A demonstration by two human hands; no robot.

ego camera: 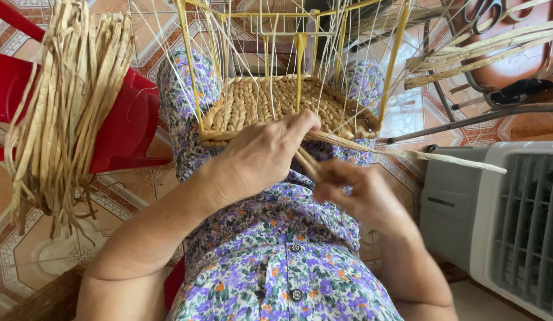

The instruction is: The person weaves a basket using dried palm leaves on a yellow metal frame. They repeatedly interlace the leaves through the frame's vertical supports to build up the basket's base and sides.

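A yellow wire frame (300, 41) rests on my knees, its bottom filled with a braided straw weave (270, 104). My left hand (261, 154) presses on the near edge of the weave, with its fingers pinching a long pale straw strand (407, 156) that runs off to the right. My right hand (353, 190), blurred, sits just below and grips the near end of the same strand. Thin pale strings rise along the frame's wires.
A thick bundle of dry straw (68, 107) hangs over a red plastic chair (131, 119) at the left. A grey and white fan unit (502, 220) stands at the right. More straw strands (484, 50) and metal legs lie at top right, on a tiled floor (38, 249).
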